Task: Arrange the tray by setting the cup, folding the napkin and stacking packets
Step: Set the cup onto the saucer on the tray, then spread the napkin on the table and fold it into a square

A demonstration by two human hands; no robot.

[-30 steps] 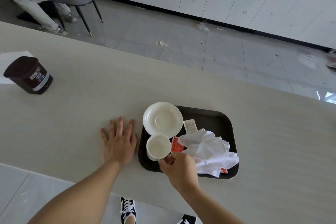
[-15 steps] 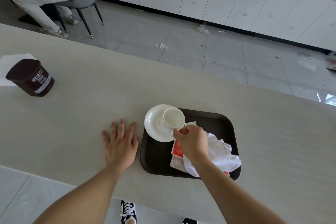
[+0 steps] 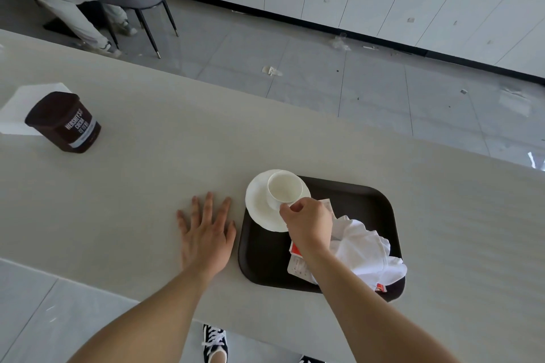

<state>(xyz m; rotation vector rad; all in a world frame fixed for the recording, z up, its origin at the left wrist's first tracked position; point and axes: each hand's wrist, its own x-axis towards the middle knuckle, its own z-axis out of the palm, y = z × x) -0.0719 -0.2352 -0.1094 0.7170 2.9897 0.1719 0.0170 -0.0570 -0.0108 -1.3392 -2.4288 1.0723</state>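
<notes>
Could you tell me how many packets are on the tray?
4 packets: a white one beyond the right hand, a red and a white beside its wrist, a red one under the napkin; others may be hidden.

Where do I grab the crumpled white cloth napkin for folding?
Probably pinch the white cloth napkin at its loose lobe over the dark tray's near-right rim, from the right: paper packets and the right hand holding the white cup crowd its left.

Pale counter [image 3: 141, 203], bearing dark tray [image 3: 364, 200], cocoa tub [image 3: 63, 122], white paper sheet [image 3: 25, 107]
</notes>
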